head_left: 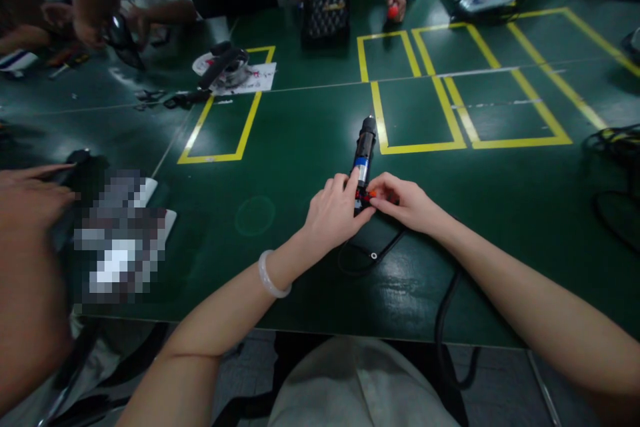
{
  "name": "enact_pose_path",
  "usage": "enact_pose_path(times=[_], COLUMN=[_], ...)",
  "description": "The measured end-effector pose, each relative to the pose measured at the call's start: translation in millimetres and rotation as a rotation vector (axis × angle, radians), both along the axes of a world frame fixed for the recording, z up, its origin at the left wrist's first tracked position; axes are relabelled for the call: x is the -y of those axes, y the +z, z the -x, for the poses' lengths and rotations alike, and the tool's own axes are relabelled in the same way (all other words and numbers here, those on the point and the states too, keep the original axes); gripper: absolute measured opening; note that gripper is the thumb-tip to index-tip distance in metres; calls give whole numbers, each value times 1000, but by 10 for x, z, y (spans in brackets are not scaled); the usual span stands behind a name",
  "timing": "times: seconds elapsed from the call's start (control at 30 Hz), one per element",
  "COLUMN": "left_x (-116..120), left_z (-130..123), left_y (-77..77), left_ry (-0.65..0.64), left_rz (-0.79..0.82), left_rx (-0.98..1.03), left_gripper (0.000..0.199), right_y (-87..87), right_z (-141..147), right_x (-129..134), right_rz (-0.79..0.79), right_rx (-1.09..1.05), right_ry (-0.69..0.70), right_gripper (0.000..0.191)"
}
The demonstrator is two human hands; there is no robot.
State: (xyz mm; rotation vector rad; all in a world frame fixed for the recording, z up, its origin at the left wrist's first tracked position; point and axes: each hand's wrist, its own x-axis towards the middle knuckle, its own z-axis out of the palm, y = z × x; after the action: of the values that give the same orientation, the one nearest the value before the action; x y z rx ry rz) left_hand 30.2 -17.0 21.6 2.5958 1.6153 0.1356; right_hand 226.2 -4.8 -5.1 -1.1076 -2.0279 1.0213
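Forearms (233, 300) inward — black cylinder (367, 143) clasped by left hand (331, 212), orange piece (372, 194) pinched by right hand (410, 205) — glossy green shared table (305, 127).

A smooth, milky-white, ring-shaped bangle (267, 277) circles the wrist behind the left hand (330, 213). The left forearm (215, 310) and right forearm (515, 273) are bare. A plain, pale grey-beige cloth garment (325, 383) covers the torso, a lengthwise crease or seam, too dim to tell which, running near its middle.
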Motion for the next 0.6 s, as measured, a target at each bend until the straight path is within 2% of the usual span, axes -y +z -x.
enact_pose_path(times=[0.17,0.27,0.47,0.6], left_x=[-1,-2,3,14], left_z=[18,30,36,26], left_y=[-31,-55,-67,-62], left_ry=[7,3,1,7], left_rz=[-3,-8,-18,-24], left_rx=[32,51,62,48], left_gripper=[75,76,75,75], right_y=[-45,-36,23,22], right_z=[-66,-74,-30,-15], right_x=[-29,-28,-20,-19], right_rz=[92,141,507,643], right_rx=[-54,-95,-284,-381], right_ry=[46,27,-61,-99], right_gripper=[14,13,23,27])
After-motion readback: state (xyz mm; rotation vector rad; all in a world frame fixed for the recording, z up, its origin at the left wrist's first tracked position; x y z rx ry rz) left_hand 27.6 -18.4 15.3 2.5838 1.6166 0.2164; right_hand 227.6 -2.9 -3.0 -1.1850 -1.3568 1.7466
